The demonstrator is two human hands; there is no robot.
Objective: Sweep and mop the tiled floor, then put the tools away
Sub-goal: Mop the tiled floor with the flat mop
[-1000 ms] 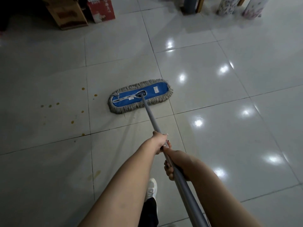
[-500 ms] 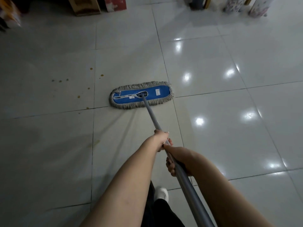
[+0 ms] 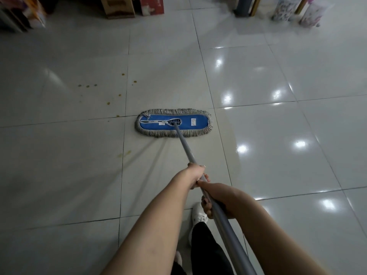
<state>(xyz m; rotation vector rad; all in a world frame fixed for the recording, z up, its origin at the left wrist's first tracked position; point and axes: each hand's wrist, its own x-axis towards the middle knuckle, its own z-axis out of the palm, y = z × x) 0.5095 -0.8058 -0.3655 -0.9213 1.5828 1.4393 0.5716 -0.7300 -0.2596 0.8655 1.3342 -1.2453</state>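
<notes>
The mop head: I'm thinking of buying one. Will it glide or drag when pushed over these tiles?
It probably glides: the tiled floor is glossy and the mop head lies flat on it. Its grey fringe looks like soft yarn, so it likely flops when lifted.

glossy tiled floor (image 3: 258,135); blue cloth mop head (image 3: 173,123), fringed; matt metal handle (image 3: 224,221)
</notes>
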